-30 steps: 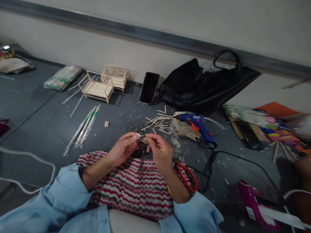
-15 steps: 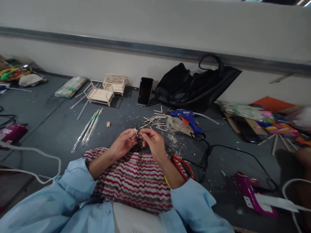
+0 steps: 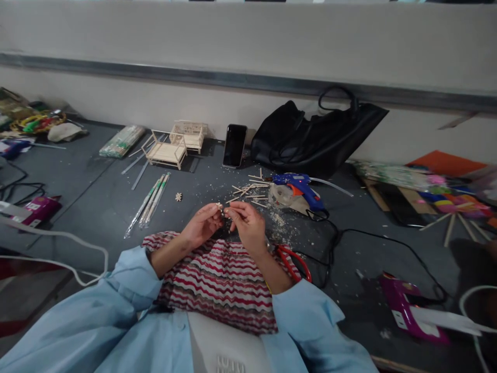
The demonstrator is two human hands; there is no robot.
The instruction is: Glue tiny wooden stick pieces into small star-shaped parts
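My left hand pinches a small pale wooden piece between thumb and fingers. Close beside it on the right, my right hand has its fingers pressed together near that piece; whatever they hold is too small to make out. Both hands are above the edge of a striped red and white cloth. A small flower-shaped wooden piece lies on the dark table to the left. Short wooden sticks lie scattered beyond the hands, next to a blue glue gun.
Two miniature wooden furniture pieces stand at the back, beside an upright phone and a black bag. Packaged sticks lie left. Red-handled scissors are by my right wrist. A black cable runs right.
The view has shifted slightly, so the table items appear a little further right. My hands stay close together around the small piece, with only slight finger movement.
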